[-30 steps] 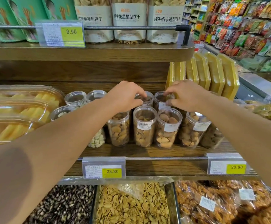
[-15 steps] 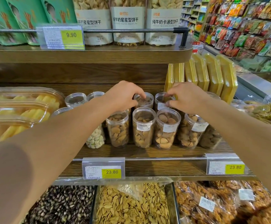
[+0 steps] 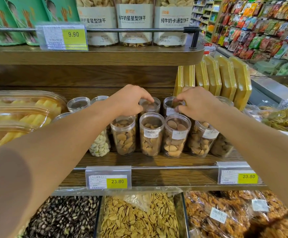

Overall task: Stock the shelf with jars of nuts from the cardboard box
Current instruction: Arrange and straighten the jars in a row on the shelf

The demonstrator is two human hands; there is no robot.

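Little has moved: your left hand [image 3: 131, 100] and right hand [image 3: 194, 103] each still pinch a back-row jar [image 3: 151, 104] lid on the shelf [image 3: 157, 160]. You're seating them; next, let go gently.

Dark wooden shelf [image 3: 139, 160], metal rail along its front edge with two price tags [image 3: 108, 177] clipped on, both reading 23.80. Standing directly on its boards: clear round jars of nuts [image 3: 151, 134] in a front row and a back row, lids on, several with white barcode stickers; one jar of pistachios [image 3: 100, 145] just left of the front row. Stacked clear clamshell boxes [image 3: 19, 117] of yellow strips at the left end. Flat yellow packs [image 3: 225, 79] standing on edge at the right end, leaning together behind the jars.
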